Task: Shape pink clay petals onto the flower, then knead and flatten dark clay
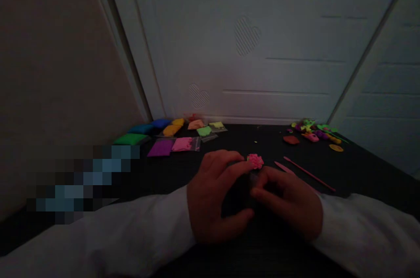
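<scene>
My left hand (pixel 216 195) is palm down over the black table, thumb and fingers apart. Its fingertips reach to the edge of a small pink, bumpy clump (pixel 255 161), perhaps touching it. My right hand (pixel 288 201) is closed in a pinch just below the clump. A small, faint, see-through piece (pixel 253 177) shows at its fingertips, too dark and blurred to name. To the right lie a thin pink modelling stick (pixel 310 174) and a flatter pink tool (pixel 284 167), partly hidden behind my right hand.
Colourful packets, among them a green one (pixel 131 139), a purple one (pixel 160 148) and a pink bag (pixel 186 144), lie at the back left. Small coloured shaped pieces (pixel 308 127) and a reddish-brown lump (pixel 291 139) lie at the back right. A white panel (pixel 203 50) rises behind the table.
</scene>
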Tool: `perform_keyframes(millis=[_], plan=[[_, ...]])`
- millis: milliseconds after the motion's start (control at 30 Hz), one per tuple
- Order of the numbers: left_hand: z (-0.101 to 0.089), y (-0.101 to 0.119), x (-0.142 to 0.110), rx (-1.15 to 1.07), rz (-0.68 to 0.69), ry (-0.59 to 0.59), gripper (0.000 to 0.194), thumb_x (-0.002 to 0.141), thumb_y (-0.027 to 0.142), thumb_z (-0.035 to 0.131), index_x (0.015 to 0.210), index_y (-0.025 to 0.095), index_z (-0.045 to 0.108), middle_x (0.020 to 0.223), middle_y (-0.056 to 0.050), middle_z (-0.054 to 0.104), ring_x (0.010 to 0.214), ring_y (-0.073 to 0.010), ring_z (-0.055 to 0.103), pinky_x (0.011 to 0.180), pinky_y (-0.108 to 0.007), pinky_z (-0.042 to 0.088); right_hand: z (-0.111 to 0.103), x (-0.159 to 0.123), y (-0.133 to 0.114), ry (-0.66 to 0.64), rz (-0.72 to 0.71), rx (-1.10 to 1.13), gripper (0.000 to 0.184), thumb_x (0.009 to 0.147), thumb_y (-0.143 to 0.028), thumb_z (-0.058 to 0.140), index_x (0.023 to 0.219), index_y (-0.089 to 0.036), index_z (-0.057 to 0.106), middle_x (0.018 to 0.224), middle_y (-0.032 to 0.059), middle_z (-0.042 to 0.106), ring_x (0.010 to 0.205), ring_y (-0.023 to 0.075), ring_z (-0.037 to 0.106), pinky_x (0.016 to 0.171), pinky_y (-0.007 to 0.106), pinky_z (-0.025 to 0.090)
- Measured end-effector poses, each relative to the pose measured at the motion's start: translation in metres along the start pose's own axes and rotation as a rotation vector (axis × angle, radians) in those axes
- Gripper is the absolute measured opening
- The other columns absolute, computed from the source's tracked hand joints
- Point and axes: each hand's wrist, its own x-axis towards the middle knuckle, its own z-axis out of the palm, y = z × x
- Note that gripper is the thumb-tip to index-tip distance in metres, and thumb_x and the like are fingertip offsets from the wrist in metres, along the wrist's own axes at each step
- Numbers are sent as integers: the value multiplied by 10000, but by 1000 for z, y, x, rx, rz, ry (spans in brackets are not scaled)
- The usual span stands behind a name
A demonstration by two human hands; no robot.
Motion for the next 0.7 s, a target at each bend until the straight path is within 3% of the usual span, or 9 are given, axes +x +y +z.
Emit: perform_keyframes(millis=[67,133,333,467,700], plan=[[-1,1,0,-17,36,9,203,671,221,538,863,160,512,855,-62,526,826,-183,461,716,-336,386,1,-1,-2,30,-13,-41,179,769,-330,499,698,-165,510,637,-7,540,588,107,484,541,234,368],[0,2,0,-11,87,-40,28,712,173,493,714,157,516,692,-32,519,680,-141,449,597,-279,366,1,-2,-3,53,-46,-57,177,769,-328,504,698,-166,521,651,-7,551,607,108,496,561,238,370],[3,11,0,74,95,-59,106,715,260,558,723,159,529,659,-5,543,615,-119,457,523,-246,332,3,-7,1,42,-146,-38,144,777,-283,513,690,-170,530,675,-13,562,633,97,512,586,228,372],[3,16,-2,177,80,-52,61,742,214,511,699,175,528,636,12,550,595,-111,477,521,-241,344,5,-9,4,29,-215,-24,127,787,-260,505,706,-170,544,690,-12,568,652,96,518,597,226,370],[6,22,-6,267,48,-53,53,746,189,469,730,189,519,611,26,551,551,-119,487,503,-260,318,4,-10,5,33,-200,-51,132,788,-258,497,695,-171,532,688,-13,561,654,99,514,593,227,364]])
